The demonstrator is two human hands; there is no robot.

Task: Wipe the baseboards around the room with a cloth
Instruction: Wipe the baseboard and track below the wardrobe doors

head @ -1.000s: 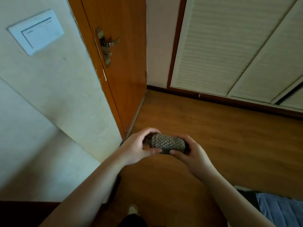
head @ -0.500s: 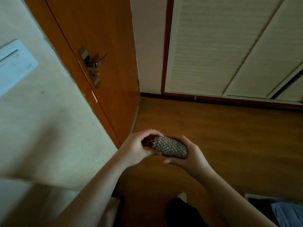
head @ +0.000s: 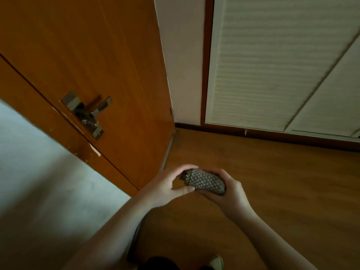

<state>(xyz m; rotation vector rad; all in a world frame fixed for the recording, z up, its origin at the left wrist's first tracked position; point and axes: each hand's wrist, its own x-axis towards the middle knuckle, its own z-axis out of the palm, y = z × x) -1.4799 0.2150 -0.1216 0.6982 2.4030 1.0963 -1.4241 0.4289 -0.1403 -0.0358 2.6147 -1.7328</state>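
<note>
**Cloth bundled in both hands**

Over the wooden floor, the right hand cups a balled, patterned cloth from below, fingers curled round it. The left hand pinches its near end. The dark baseboard runs beyond, under louvered doors.

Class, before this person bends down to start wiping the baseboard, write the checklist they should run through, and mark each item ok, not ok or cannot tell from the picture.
1. Cloth in hand: ok, bunched between left hand and right hand.
2. Cloth opened out for wiping: not ok, it is wadded into a lump.
3. Baseboard in sight: ok, a dark strip under the louvered doors.
4. Floor in front of it free of obstacles: ok where visible.
5. Cloth damp or clean: cannot tell.
6. Wooden door shut: cannot tell.
</note>
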